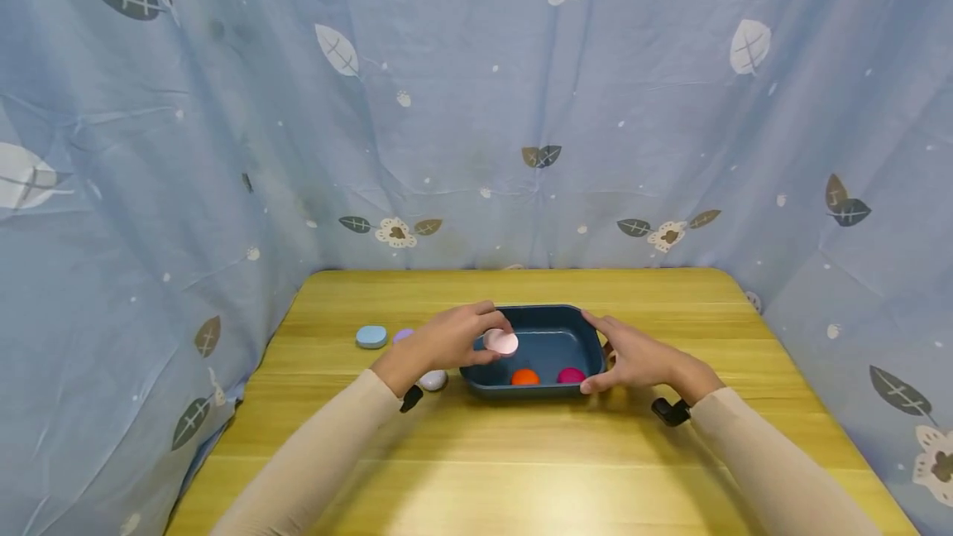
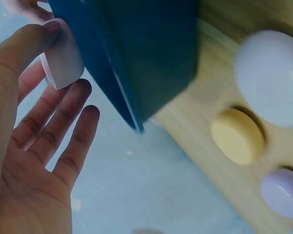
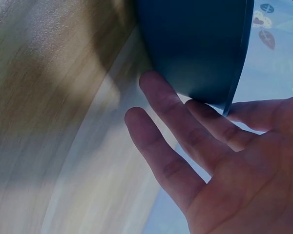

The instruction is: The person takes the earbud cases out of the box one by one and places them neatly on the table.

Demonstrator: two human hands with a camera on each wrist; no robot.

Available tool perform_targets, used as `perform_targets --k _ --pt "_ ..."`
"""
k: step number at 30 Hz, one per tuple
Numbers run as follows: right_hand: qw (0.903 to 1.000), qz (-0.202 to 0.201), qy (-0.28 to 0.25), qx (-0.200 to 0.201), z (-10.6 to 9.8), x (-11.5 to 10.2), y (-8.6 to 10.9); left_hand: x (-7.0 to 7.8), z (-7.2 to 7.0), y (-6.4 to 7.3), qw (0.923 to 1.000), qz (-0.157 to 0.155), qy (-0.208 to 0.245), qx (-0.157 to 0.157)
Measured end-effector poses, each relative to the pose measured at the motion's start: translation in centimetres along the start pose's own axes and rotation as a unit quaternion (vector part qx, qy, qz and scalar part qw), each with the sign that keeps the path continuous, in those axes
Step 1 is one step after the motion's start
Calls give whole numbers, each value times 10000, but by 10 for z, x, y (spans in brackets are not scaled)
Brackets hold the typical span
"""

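Note:
My left hand [image 1: 452,336] pinches a pale pink rounded piece [image 1: 502,342] between thumb and fingers, over the left end of a dark blue rectangular dish [image 1: 551,346]. In the left wrist view the other fingers spread loosely beside the dish's rim. An orange piece [image 1: 524,377] and a magenta piece [image 1: 571,375] lie inside along the dish's near wall. At the dish's right end is my right hand [image 1: 639,358], thumb at the near corner and index finger at the far one. Its remaining fingers extend, spread, along the outer wall in the right wrist view.
Left of the dish on the wooden table [image 1: 521,470] lie a light blue piece [image 1: 371,337], a purple piece [image 1: 403,335] and a white piece [image 1: 433,380]. A yellow piece [image 2: 238,136] shows in the left wrist view. Behind the table hangs a blue patterned curtain [image 1: 476,106].

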State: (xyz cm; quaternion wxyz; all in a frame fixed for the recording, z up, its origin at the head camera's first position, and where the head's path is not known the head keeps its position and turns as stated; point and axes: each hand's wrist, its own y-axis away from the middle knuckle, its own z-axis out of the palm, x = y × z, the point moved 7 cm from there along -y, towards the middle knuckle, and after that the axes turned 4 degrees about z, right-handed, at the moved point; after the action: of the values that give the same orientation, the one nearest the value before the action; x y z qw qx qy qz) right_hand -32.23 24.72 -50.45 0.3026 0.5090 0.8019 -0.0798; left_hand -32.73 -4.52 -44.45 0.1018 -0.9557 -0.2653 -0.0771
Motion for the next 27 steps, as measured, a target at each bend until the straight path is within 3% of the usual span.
perform_targets --k 10,16,27 --pt "10000 -9 61 -1 -3 -4 0 -20 -12 47 9984 -437 147 337" --pt "10000 -11 59 -23 3 -3 3 -30 -9 76 9969 -590 84 520" --pt "10000 -28 3 -9 0 -3 1 -57 -7 112 9917 -1178 71 520"
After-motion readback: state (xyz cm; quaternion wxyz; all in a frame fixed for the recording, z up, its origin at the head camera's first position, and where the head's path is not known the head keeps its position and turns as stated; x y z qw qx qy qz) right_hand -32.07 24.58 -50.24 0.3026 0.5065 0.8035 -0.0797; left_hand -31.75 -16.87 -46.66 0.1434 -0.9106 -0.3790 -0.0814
